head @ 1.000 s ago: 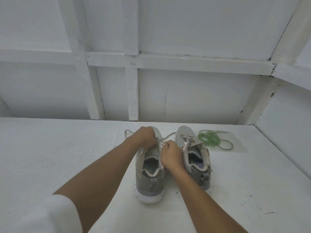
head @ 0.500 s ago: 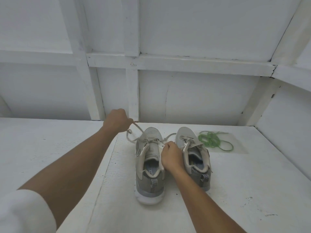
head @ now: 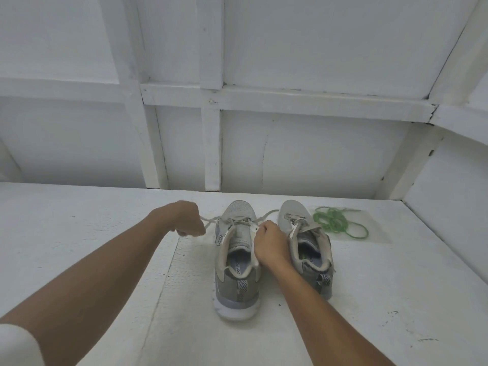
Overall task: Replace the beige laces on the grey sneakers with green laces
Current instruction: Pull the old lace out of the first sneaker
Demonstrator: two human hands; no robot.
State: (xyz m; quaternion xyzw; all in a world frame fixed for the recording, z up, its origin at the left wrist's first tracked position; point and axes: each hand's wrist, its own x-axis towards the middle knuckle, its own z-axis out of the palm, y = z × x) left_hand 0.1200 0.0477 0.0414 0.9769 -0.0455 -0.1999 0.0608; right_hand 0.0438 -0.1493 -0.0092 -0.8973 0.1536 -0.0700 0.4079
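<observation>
Beige lace [head: 211,220]: pinched in the left hand, it runs from the fist to the front eyelets of the nearer sneaker.
Left hand [head: 188,220]: fist closed round the lace end, just left of that sneaker's toe, above the bench.
Right hand [head: 270,244]: fingers curled, gripping the nearer sneaker's right eyelet edge.
Nearer sneaker [head: 237,260]: grey with a white sole, upright, toe toward the bench's back edge.
Farther sneaker [head: 293,212]: just right of the first, set farther back, toe also toward the back edge.
Green laces [head: 332,223]: loose coil lying right of the farther sneaker, toward the bench's back right corner.
Bench [head: 79,233]: white-painted, meeting a white panelled wall [head: 317,154].
Sleeve [head: 15,344]: white, on the left arm.
</observation>
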